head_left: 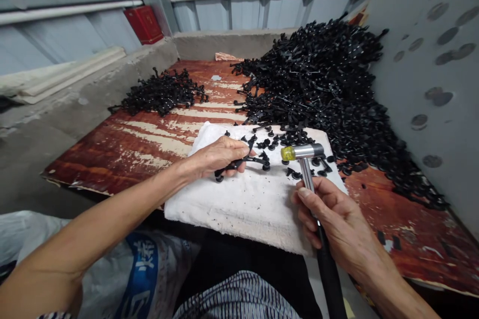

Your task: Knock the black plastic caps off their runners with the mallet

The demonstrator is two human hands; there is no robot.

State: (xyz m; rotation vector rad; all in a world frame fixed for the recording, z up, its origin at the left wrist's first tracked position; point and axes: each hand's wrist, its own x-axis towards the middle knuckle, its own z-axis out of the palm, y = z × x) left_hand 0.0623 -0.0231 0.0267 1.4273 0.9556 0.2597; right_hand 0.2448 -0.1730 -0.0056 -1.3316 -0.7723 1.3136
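My left hand (225,154) is closed around several small black plastic parts (257,160) with round ends, held just over a folded white towel (243,204). Wrapped in my right hand (331,207) is a mallet (309,151) with a metal head, a yellow face and a black grip. Its head is raised at the towel's right side, yellow face toward my left hand. More loose black parts (272,142) lie scattered along the towel's far half. My left fingers partly hide the parts they hold.
A large heap of black parts (318,70) covers the back right of the worn red-brown board (130,142). A smaller pile (164,92) sits at the back left. A spotted grey panel (422,84) stands at right. A white sack (108,274) lies below left.
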